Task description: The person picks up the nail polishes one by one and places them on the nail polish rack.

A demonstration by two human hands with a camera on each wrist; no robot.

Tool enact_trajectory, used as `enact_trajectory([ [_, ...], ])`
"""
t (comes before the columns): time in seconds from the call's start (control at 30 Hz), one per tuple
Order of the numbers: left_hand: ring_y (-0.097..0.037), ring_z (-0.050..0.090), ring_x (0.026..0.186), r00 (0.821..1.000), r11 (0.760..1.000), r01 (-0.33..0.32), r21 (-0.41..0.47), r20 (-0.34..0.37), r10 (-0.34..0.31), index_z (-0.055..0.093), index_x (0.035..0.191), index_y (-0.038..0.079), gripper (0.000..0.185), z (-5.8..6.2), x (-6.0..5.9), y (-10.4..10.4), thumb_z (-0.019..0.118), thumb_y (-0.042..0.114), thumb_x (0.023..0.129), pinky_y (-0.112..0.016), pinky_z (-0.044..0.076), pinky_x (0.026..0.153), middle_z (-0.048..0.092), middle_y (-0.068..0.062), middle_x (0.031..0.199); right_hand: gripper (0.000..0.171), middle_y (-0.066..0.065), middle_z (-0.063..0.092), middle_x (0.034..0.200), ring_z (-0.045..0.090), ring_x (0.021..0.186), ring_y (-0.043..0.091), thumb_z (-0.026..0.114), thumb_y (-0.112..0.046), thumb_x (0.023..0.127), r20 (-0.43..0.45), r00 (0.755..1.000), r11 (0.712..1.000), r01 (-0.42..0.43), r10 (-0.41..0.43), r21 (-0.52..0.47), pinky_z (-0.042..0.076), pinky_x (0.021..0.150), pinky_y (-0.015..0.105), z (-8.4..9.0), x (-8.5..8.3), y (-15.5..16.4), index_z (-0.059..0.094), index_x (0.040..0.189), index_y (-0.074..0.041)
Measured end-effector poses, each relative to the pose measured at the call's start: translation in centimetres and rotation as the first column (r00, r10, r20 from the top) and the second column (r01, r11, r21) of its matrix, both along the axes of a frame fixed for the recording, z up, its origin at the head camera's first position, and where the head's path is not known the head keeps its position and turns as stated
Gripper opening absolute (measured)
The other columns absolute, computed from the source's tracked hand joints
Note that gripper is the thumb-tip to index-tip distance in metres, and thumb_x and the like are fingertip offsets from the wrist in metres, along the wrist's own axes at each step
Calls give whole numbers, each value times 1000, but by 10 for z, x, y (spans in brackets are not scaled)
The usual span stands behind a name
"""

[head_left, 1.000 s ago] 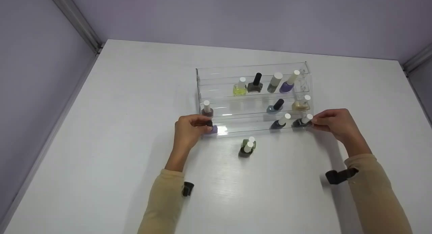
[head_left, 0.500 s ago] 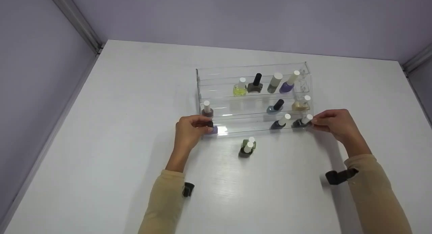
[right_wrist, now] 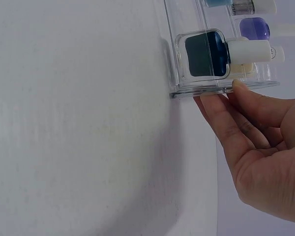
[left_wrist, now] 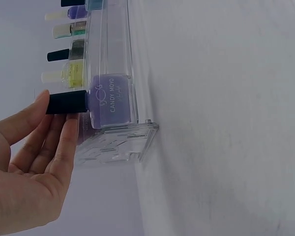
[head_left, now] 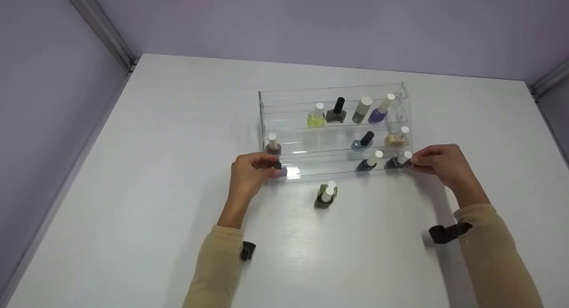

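Note:
A clear tiered acrylic rack [head_left: 311,163] holds nail polish bottles on the white table. My left hand [head_left: 250,172] is at its front left corner, thumb and fingers pinching the black cap of a purple nail polish bottle [left_wrist: 110,101]. That bottle stands in the lowest tier against the left side panel. At the opposite end, my right hand [head_left: 442,163] holds the rack's right side panel [right_wrist: 214,91], its thumb tip over the edge and fingers against the outside. Just inside that panel sits a dark teal nail polish bottle [right_wrist: 206,55] with a white cap.
Two green nail polish bottles [head_left: 325,196] stand on the table before the rack, one partly hiding the other. Several more bottles fill the tiers, among them a yellow one [head_left: 316,119] and a mauve one [head_left: 273,148] close to my left fingers. Lilac walls [head_left: 311,23] rise behind the table.
Both hands stay almost still. The left fingers shift very slightly to the right at the purple bottle's cap, and the rack and other bottles keep their places.

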State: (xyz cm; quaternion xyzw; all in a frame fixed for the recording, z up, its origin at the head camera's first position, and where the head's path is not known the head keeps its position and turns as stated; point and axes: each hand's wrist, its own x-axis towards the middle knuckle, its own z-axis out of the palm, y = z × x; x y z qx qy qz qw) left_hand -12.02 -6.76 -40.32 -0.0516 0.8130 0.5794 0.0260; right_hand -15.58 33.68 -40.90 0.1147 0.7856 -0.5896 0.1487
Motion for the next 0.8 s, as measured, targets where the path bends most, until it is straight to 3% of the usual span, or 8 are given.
enact_trajectory([
  [0.23,-18,63,86,1000,1000,4,16,-5,-3,70,90,3,23,3,2,-1,76,-3,68,-29,50,77,68,-6,90,17,0,63,78,65,74,12,63,4,82,6,1000,999,8,-8,-40,53,72,25,0,0,-1,69,76,-10],
  [0.8,-19,63,88,999,998,-11,63,-37,13,69,90,0,19,16,5,0,72,-6,72,-27,50,81,68,-8,90,11,2,65,80,65,75,13,66,1,81,2,1000,999,5,-5,-36,53,73,27,1,1,-1,69,77,-8],
])
